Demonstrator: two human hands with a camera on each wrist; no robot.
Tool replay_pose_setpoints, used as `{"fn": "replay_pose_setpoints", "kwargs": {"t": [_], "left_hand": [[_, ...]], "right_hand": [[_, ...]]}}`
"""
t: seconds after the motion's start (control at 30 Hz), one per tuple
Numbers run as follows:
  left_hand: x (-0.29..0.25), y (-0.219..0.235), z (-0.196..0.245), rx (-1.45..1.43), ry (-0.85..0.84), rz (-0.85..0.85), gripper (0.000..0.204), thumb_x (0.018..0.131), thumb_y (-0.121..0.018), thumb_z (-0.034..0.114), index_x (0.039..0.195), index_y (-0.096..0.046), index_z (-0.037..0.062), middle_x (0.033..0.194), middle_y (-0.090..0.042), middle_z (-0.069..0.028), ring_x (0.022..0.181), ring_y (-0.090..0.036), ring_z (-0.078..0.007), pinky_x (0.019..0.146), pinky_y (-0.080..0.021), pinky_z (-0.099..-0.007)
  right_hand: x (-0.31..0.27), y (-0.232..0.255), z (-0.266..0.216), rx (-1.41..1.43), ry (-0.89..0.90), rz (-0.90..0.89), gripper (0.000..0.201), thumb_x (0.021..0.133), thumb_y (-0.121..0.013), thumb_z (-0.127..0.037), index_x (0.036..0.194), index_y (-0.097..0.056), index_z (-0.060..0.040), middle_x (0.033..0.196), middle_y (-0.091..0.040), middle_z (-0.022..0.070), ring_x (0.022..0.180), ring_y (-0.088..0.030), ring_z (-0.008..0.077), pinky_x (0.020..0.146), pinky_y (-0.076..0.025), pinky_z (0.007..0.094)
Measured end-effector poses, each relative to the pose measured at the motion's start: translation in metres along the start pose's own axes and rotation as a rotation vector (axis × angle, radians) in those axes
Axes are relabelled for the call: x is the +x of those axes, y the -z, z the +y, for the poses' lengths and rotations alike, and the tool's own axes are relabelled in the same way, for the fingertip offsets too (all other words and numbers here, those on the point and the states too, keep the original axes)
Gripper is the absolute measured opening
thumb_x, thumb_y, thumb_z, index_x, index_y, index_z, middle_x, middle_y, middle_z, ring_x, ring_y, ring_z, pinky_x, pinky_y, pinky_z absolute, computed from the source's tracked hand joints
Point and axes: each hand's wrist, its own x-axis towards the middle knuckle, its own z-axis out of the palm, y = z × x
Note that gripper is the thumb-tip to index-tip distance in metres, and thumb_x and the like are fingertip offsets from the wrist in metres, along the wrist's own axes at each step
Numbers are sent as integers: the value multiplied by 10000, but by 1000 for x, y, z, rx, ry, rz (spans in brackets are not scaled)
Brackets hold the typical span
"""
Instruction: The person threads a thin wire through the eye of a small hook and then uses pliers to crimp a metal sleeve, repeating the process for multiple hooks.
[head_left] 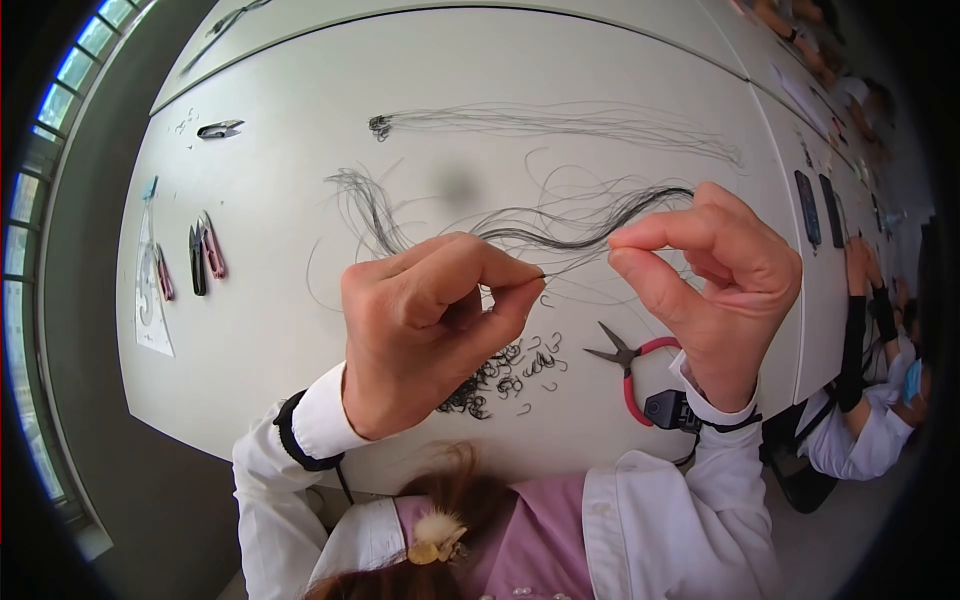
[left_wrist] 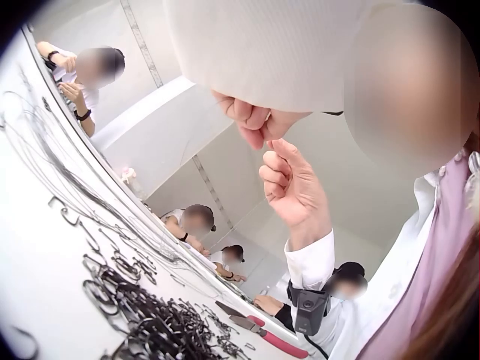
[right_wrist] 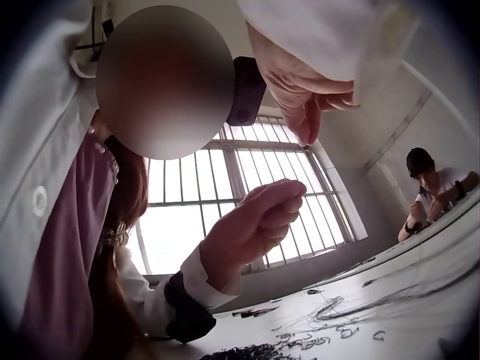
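My left hand (head_left: 430, 325) pinches a fish hook between thumb and index finger; just a tiny dark end of it shows at the fingertips. To the right, my right hand (head_left: 725, 280) has thumb and index tips brought together on a thin fishing line, a short way from the left fingertips. In the right wrist view both hands are raised above the table. Behind and beneath them lies a wavy bundle of dark fishing line (head_left: 520, 237). A pile of black fish hooks (left_wrist: 161, 319) lies on the table below the left hand.
Red-handled pliers (head_left: 627, 368) lie below the right hand. A second line bundle (head_left: 480, 122) stretches across the far side. Thread snips (head_left: 197, 260) and a set square (head_left: 150, 310) lie at left, more snips (head_left: 220, 129) farther back. Other people sit along the table's right side.
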Motion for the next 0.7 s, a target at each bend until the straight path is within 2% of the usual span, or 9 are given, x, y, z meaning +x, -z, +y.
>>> {"fn": "replay_pose_setpoints", "kwargs": {"t": [0.13, 0.2, 0.33, 0.5, 0.7], "left_hand": [[-1, 0, 0, 3, 5, -19, 74, 716, -670, -63, 730, -620, -10, 603, -580, -4, 496, -454, -11, 449, -328, -169], [-1, 1, 1, 11, 5, -16, 73, 717, -670, -63, 737, -624, -11, 604, -579, -2, 496, -454, -11, 450, -327, -169], [0, 0, -1, 20, -29, 4, 77, 714, -673, -64, 755, -638, -9, 604, -577, 1, 492, -453, -9, 448, -322, -170], [0, 0, -1, 64, -58, 13, 90, 703, -680, -65, 760, -649, -2, 604, -578, 0, 476, -450, -14, 442, -318, -176], [1, -2, 0, 109, -95, 22, 102, 692, -689, -60, 758, -656, 10, 607, -580, -4, 460, -449, -25, 436, -325, -183]], "right_hand": [[-2, -2, 4, 38, 38, 21, 198, 557, -685, 71, 720, -665, -38, 614, -438, -34, 549, -316, 49, 489, -211, 195], [-1, 2, 2, -16, 105, -35, 192, 553, -681, 68, 713, -656, -35, 619, -454, -23, 571, -346, 75, 518, -247, 207], [0, 2, 1, -15, 110, -67, 182, 547, -670, 67, 694, -644, -36, 627, -469, -16, 588, -362, 93, 543, -268, 218], [1, 2, -1, -179, 173, -89, 189, 508, -661, 57, 667, -627, -39, 595, -450, -3, 553, -370, 117, 500, -272, 236], [1, 1, 0, -248, 219, -100, 197, 491, -657, 54, 655, -620, -49, 578, -435, 10, 516, -379, 117, 459, -267, 242]]}}
